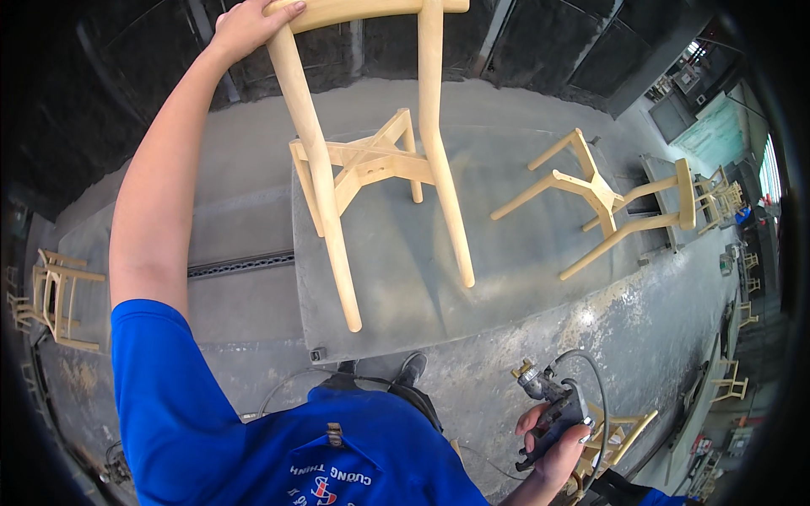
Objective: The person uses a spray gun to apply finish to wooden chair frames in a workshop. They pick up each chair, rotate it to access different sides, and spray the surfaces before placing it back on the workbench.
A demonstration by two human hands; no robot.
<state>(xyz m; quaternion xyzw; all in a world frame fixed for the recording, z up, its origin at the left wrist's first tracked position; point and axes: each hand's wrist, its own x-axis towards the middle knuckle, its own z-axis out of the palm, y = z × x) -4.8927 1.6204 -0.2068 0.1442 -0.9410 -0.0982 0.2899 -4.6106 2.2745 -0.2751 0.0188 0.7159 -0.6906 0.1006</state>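
Observation:
A pale wooden chair frame (429,76) without a seat stands over a grey platform, its back toward me. My left hand (253,27) is closed round the left end of its top rail, the arm stretched far forward. Low on the right, my right hand (548,443) is wrapped round the grip of a dark spray gun (564,413). A brass-coloured nozzle (525,371) tips the gun, which points away from the chair. From the gun runs a thin grey hose (601,379).
The grey platform (371,278) lies in front of my feet. On its right side rests a second chair frame (603,198), tipped over. A chain track (240,265) runs in from the left. More chair frames (67,295) stand at both sides; dark panels (388,51) close the back.

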